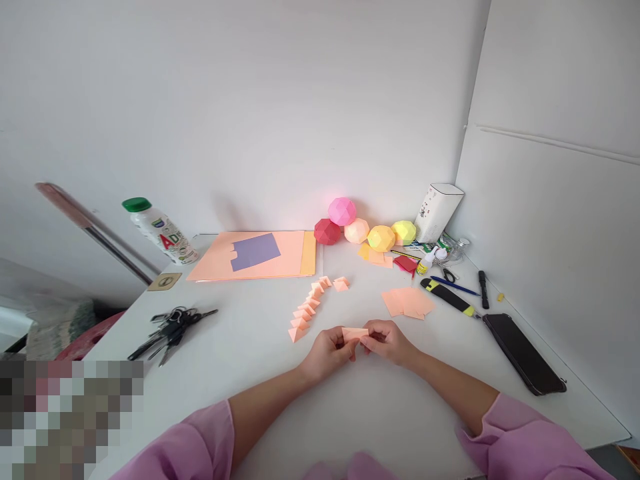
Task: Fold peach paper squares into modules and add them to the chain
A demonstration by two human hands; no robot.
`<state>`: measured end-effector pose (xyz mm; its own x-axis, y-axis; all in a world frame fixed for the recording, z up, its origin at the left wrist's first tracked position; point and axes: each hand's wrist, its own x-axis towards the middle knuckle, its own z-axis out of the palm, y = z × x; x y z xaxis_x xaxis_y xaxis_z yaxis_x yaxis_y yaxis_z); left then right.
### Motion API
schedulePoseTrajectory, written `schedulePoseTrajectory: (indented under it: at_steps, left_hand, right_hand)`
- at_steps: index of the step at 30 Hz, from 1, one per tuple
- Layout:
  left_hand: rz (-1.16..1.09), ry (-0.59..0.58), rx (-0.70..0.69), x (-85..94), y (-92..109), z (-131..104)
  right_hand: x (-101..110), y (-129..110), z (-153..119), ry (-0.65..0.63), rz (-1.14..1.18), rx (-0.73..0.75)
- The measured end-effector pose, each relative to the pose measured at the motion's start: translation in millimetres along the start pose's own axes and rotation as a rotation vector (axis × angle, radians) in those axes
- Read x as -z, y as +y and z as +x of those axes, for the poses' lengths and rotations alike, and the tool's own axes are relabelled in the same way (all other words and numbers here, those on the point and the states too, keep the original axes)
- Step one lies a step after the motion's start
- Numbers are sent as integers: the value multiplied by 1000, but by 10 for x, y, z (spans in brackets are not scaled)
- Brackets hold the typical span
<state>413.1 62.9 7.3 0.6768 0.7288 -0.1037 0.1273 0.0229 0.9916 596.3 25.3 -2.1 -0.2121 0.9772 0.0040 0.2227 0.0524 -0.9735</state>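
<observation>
Between my two hands is a small piece of peach paper (354, 331), partly hidden by the fingers. My left hand (330, 352) pinches its left end, and my right hand (391, 341) pinches the right end. Ahead and to the left, a slanting row of folded peach paper pieces (306, 311) lies on the white table, each overlapping its neighbour. One more folded piece (341, 285) sits just right of the row's far end. Flat peach paper squares (407, 302) are spread beyond my right hand.
Paper balls (381, 239) in several colours stand by the wall. Large peach sheets (295, 250) carry a purple paper (256, 252). Keys (173, 332) and a white bottle (163, 233) are left; a utility knife (450, 297), a glue bottle (426, 262) and a black phone (525, 353) are right.
</observation>
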Motion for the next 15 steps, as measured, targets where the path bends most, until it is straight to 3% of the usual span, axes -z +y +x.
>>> schedulePoseTrajectory:
  at_steps: [6, 10, 15]
  left_hand:
    - [31, 28, -1, -32, -59, -4]
    - [46, -42, -59, -48, -34, -24]
    - [2, -14, -19, -38, -12, -32]
  right_hand:
    - [-26, 54, 10, -5, -58, -16]
    - [-53, 24, 13, 18, -117, 27]
    - [-29, -21, 2, -5, -44, -4]
